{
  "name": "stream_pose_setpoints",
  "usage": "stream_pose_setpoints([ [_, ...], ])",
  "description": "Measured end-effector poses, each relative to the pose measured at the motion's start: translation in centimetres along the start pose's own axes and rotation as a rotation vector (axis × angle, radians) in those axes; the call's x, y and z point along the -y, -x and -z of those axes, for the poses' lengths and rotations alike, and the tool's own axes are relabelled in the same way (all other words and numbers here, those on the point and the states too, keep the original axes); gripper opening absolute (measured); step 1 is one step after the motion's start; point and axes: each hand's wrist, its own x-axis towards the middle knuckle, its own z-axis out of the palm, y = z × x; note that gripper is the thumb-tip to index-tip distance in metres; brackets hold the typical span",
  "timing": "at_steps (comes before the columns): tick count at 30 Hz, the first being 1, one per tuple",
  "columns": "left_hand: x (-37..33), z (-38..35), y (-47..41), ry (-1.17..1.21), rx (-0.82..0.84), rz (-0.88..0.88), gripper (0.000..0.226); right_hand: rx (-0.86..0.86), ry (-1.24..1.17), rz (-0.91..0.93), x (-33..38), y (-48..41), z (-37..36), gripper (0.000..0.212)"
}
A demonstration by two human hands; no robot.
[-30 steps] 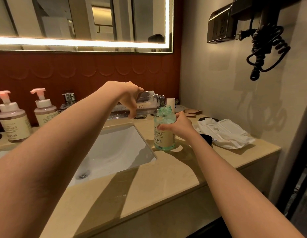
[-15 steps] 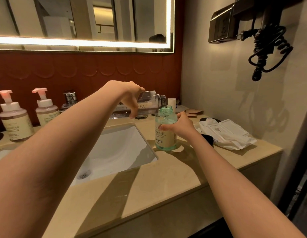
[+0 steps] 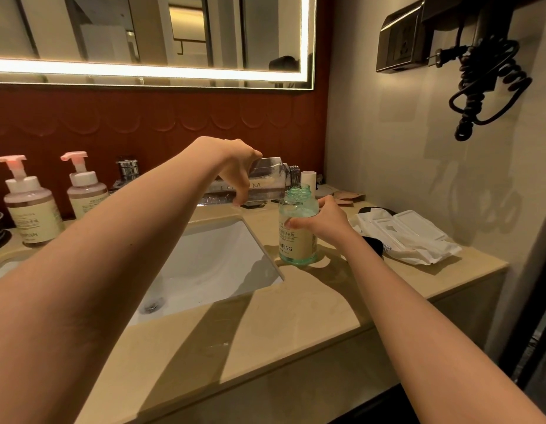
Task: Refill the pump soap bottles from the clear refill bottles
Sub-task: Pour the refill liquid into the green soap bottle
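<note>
Clear glossy plastic refill bottle (image 3: 267, 182), translucent green bottle (image 3: 297, 231) with matt paper label, on a smooth polished stone counter (image 3: 265, 332).

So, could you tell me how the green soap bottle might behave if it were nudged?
The green soap bottle looks nearly full, so probably heavy for its size and steady. Its neck is open, so tipping would likely spill soap. Its smooth wall may be slippery, though the right hand grips it.

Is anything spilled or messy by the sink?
No spill shows. The green bottle has no pump on; the right hand holds it while the left hand tips the clear refill bottle over its mouth. Crumpled white packets lie to its right.
</note>
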Motion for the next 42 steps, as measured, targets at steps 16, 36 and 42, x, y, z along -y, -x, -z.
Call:
stream_pose_setpoints([
  [16, -0.29, 0.22, 0.1, -0.037, 0.003, 0.007, 0.072, 0.0, -0.003, 0.005, 0.14, 0.36, 0.15, 0.071],
  [36, -0.38, 0.29, 0.34, -0.034, 0.007, 0.009, 0.073, 0.005, -0.006, 0.005, 0.2, 0.38, 0.1, 0.071],
  [42, -0.42, 0.36, 0.39, -0.038, 0.008, 0.007, 0.071, 0.004, -0.003, 0.011, 0.04, 0.3, 0.11, 0.071],
])
